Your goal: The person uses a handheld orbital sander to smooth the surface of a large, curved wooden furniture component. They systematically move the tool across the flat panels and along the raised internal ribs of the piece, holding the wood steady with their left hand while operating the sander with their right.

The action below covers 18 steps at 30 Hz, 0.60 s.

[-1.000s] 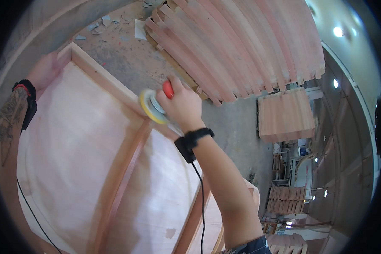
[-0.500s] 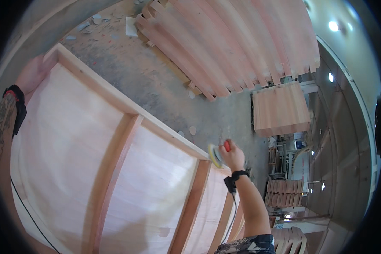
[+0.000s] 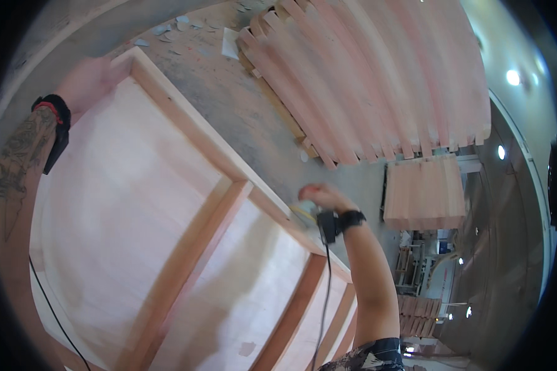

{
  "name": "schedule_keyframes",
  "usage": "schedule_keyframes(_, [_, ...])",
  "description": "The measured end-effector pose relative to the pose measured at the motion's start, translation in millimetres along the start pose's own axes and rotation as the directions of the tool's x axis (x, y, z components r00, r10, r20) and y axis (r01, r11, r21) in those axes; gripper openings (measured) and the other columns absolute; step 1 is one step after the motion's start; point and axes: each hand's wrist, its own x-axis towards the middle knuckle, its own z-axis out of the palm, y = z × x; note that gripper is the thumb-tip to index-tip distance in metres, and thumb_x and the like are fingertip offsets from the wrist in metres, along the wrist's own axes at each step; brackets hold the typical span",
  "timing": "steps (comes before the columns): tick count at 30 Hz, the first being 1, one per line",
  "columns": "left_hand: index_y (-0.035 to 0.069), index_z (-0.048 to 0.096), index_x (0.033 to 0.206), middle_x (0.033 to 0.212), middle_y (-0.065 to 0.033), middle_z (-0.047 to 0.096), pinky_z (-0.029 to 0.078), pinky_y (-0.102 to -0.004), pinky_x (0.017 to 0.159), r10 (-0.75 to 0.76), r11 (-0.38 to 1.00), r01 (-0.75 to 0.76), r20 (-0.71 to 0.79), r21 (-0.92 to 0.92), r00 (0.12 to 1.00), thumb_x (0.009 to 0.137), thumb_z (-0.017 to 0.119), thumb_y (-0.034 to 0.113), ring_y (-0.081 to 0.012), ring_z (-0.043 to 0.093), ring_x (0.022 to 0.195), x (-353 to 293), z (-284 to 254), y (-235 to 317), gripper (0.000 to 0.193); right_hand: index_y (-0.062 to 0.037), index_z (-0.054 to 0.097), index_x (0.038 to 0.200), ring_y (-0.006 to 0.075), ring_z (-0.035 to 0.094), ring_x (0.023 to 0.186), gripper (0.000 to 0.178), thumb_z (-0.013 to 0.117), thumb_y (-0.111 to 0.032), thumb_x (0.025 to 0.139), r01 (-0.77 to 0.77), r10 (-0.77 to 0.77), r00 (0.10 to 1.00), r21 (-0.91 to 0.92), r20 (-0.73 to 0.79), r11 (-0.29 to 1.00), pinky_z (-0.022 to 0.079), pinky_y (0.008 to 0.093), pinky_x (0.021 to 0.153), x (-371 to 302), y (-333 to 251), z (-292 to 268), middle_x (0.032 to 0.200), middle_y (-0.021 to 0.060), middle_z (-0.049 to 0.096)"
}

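A large wooden frame panel [image 3: 185, 191] with a pale flat face, raised rim and several crossbars fills the lower left. My right hand [image 3: 328, 196] is closed around a round sander [image 3: 304, 209] with a yellowish pad edge. The sander is at the panel's far long rim, between two crossbars; motion blurs it. At the upper-left corner of the same panel is my left hand [image 3: 93, 83], against the edge. Its fingers are smeared and partly hidden, so their grip does not show. Each wrist has a black strap with a small black device.
Beyond the rim, a big stack of curved wooden slats [image 3: 377, 74] stands on the dusty floor [image 3: 210, 93]. A smaller wooden stack [image 3: 424, 191] is to its right. Loose round discs [image 3: 182, 25] lie scattered at the top. A thin black cable [image 3: 325, 297] hangs from my right wrist.
My right hand with the sander has moved left along the far rim, toward the nearer crossbar. The whole view has shifted, so the panel and stacks appear farther right. My left hand remains near the corner.
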Motion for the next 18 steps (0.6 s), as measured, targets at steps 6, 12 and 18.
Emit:
schedule_keyframes(6, [-0.005,0.062,0.112,0.108,-0.0257,0.068,0.052,-0.0468,0.09,0.041,0.999,-0.038,-0.093,0.038,0.995,0.092,0.066,0.011,-0.0405,0.067,0.104,-8.9,-1.7,-12.3,0.027,-0.0105,0.077,0.107,0.0137,0.066,0.074,0.039,0.07,-0.043,0.088,0.336,-0.312,0.941,0.232,-0.133,0.913,0.053,0.0312,0.065,52.4,-217.0,-23.9,0.088,0.0036,0.073])
schedule_keyframes(12, [-0.005,0.059,0.123,0.113,-0.0237,0.068,0.051,-0.0465,0.095,0.064,0.976,-0.051,-0.056,0.21,0.996,0.092,0.067,0.011,-0.0406,0.065,0.112,2.0,-2.8,-36.3,0.036,-0.0103,0.076,0.1,0.0085,0.061,0.055,0.036,0.069,-0.043,0.089,0.348,-0.325,0.938,0.311,-0.125,0.885,0.047,0.0257,0.046,45.8,-238.0,-20.7,0.077,0.0013,0.067])
schedule_keyframes(18, [-0.004,0.059,0.129,0.118,-0.019,0.068,0.052,-0.0414,0.097,0.03,0.991,-0.039,-0.074,-0.127,0.997,0.093,0.066,0.011,-0.0331,0.065,0.115,7.0,16.8,-48.5,0.04,-0.0105,0.079,0.109,0.0214,0.068,0.102,0.046,0.064,-0.048,0.086,0.133,-0.134,0.991,0.116,0.0,0.984,0.05,0.0348,0.093,9.1,-101.1,-13.8,0.103,0.0092,0.075])
